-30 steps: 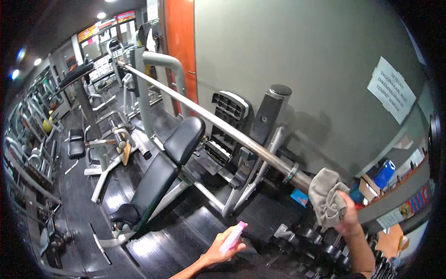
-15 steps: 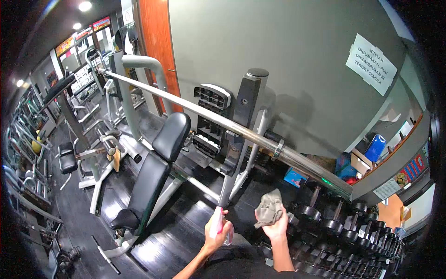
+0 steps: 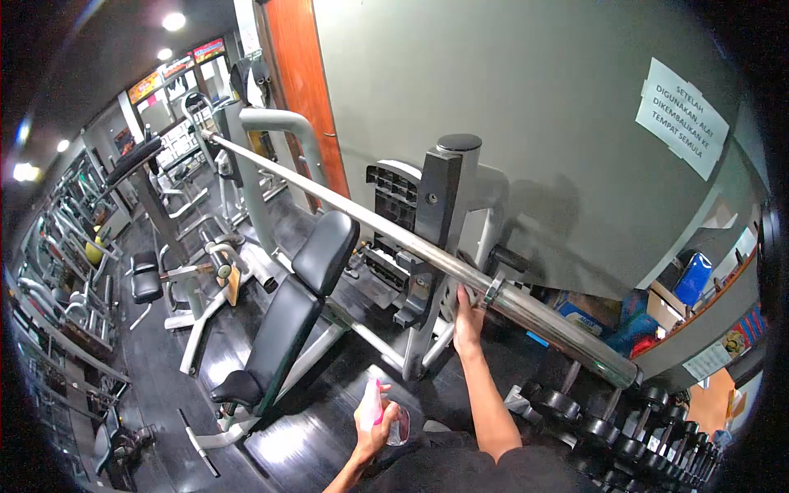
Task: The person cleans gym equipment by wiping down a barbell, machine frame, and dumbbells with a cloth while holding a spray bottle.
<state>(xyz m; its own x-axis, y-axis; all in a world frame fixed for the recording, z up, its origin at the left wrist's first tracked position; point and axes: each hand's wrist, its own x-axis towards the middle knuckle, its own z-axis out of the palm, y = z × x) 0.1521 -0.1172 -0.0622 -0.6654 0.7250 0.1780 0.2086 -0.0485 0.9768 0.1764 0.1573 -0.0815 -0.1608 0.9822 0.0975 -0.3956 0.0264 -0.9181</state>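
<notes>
My left hand (image 3: 376,423) is closed around a spray bottle (image 3: 372,403) with a white and pink head and a clear body, held low in front of me. With my arm stretched forward, my right hand (image 3: 468,324) is up at the underside of the steel barbell (image 3: 411,242), just left of its collar (image 3: 494,289). The grey cloth from the earlier view is hidden behind this hand and the bar. The bar lies across the rack upright (image 3: 444,197), above a black padded bench (image 3: 283,337).
Dumbbells (image 3: 600,427) stand in rows at the lower right. A printed paper sign (image 3: 682,115) is taped to the grey wall. Other gym machines (image 3: 185,271) fill the left side, and a wooden door (image 3: 306,90) stands at the back.
My right hand has moved up and forward with the cloth, from above the dumbbells to the barbell. My left hand still holds the spray bottle low. The view has shifted slightly.
</notes>
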